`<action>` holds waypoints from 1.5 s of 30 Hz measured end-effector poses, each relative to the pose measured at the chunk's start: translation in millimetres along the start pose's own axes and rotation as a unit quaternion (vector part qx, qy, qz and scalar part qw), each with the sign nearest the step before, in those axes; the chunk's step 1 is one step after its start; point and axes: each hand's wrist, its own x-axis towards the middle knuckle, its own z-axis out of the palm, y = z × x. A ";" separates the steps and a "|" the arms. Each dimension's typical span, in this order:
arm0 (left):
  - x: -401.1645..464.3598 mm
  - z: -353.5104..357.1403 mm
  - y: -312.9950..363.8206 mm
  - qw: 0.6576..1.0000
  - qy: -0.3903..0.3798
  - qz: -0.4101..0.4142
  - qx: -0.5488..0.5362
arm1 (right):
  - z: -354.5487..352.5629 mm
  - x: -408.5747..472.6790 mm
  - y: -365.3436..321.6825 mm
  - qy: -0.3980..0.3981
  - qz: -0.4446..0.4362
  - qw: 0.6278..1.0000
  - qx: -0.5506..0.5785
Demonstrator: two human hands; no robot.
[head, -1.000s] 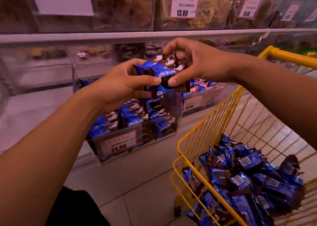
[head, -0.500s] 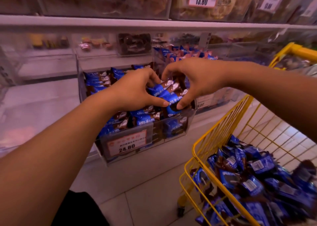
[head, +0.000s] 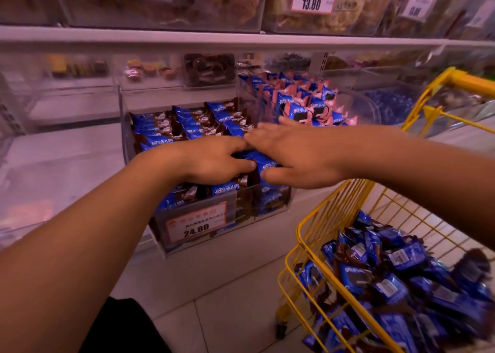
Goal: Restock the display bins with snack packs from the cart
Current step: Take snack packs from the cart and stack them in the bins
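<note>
Snack packs [head: 171,127] in blue and brown wrappers filled the clear display bin [head: 203,218], which sat at about 11 o'clock from the yellow cart [head: 316,229]; many more packs [head: 396,277] lay heaped in the cart at 4 o'clock of the view. Both hands rested flat on the top layer at the bin's front. The left hand [head: 214,160] lay palm down with fingers extended on the wrappers, grasping nothing, and the right hand [head: 292,152], likewise released, spread its straight fingers over the packs just beside it, fingertips nearly touching. The bin appeared close to full, its stock reaching the front wall above the 24.80 price label [head: 197,222], so this bin's share seemed largely done; the cart's remaining heap suggested much restocking was left. A neighbouring bin of pink-trimmed packs [head: 300,103] stood at 1 o'clock. The right fingers were motion-blurred, the packs under both palms were hidden, and the cart's far side was cut off.
</note>
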 end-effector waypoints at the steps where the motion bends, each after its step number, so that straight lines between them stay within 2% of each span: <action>1: -2.3 -1.0 -1.1 1.000 -0.007 -0.012 -0.013 | 2.7 0.2 -3.4 -0.012 0.002 1.000 0.015; 3: -6.2 -4.2 -4.6 0.999 0.025 -0.039 -0.024 | 8.1 1.8 -7.5 -0.049 0.014 0.998 0.028; 5: -11.6 -7.4 -8.1 0.995 0.082 -0.051 0.019 | 11.6 3.1 -8.8 -0.087 0.028 0.995 0.036; 7: -20.1 -9.6 -10.9 0.991 0.102 -0.052 0.074 | 10.4 5.4 -10.6 -0.116 0.044 0.990 0.061; 11: -31.9 -4.9 -16.1 0.987 0.013 -0.100 0.127 | -0.9 14.0 -13.4 -0.171 0.078 0.972 0.139; 13: -33.2 0.2 -16.1 0.981 -0.019 -0.121 0.152 | -4.2 18.6 -13.0 -0.130 0.069 0.979 0.141; 15: -32.2 3.3 -14.6 0.973 -0.037 -0.135 0.184 | -0.1 24.7 -14.8 -0.008 0.047 0.994 0.097; 17: -31.3 4.7 -14.8 0.965 -0.054 -0.154 0.206 | 7.5 33.0 -19.2 0.077 0.033 0.989 0.124; 20: -31.1 5.1 -16.3 0.957 -0.093 -0.157 0.224 | 20.3 47.5 -22.5 0.030 0.049 0.974 0.220; 22: -31.0 4.1 -16.1 0.953 -0.120 -0.138 0.240 | 27.0 54.9 -20.8 0.003 0.051 0.970 0.237; 26: -25.9 3.3 -19.0 0.949 -0.140 -0.126 0.252 | 36.7 63.7 -20.3 0.011 0.052 0.970 0.238; 29: -28.3 3.1 -16.9 0.962 -0.116 -0.149 0.196 | 33.7 58.3 -20.3 0.031 0.048 0.936 0.346; 31: -36.5 0.8 -13.2 0.976 -0.049 -0.146 0.156 | 27.2 48.3 -19.4 0.092 0.047 0.911 0.399; 34: -59.4 -11.2 -6.5 0.974 0.157 -0.059 0.149 | 17.8 24.1 -21.2 0.268 0.018 0.935 0.232; 35: -69.1 -16.9 -4.0 0.965 0.224 -0.017 0.135 | 15.5 13.2 -24.1 0.305 -0.008 0.933 0.193; 36: -78.7 -22.1 -0.7 0.959 0.259 0.026 0.114 | 15.1 2.4 -26.0 0.314 -0.038 0.932 0.178; 38: -97.2 -27.6 5.3 0.965 0.235 0.070 0.093 | 19.3 -15.0 -29.6 0.262 -0.079 0.949 0.156; 40: -108.7 -25.6 6.8 0.979 0.159 0.048 0.118 | 28.9 -22.0 -34.2 0.193 -0.083 0.972 0.108; 42: -112.5 -20.8 3.9 0.979 0.104 0.010 0.173 | 34.9 -21.8 -36.7 0.197 -0.071 0.975 0.081; 45: -115.2 -10.2 5.5 0.968 0.099 -0.038 0.226 | 34.2 -16.5 -42.6 0.222 -0.058 0.972 0.061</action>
